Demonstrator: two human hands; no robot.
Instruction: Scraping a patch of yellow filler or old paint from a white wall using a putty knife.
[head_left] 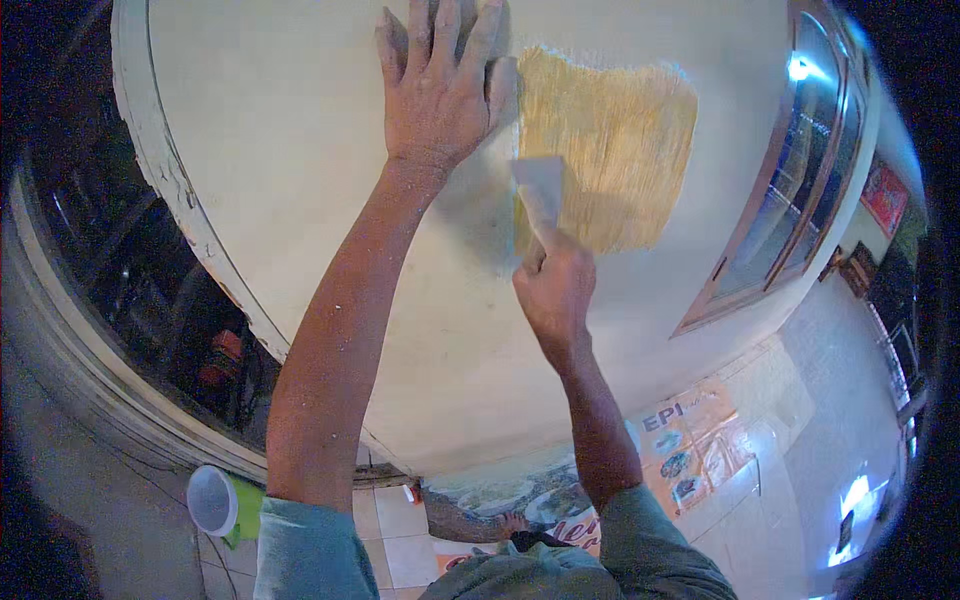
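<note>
Floor: a green cup (225, 503) with a white top lies low down by the person's left sleeve, near printed sheets (690, 450) on the tiles.
Right hand (555, 290): fingers shut tight on the handle of a flat scraper (540, 195).
Scraper: its blade lies on the wall (300, 130), at the left edge of a rough yellow patch (615, 145).
Left hand (440, 85): open, fingers spread, pressed flat on the wall just left of the patch's top corner.
Window (790, 170): brown frame, at the wall's right edge.
</note>
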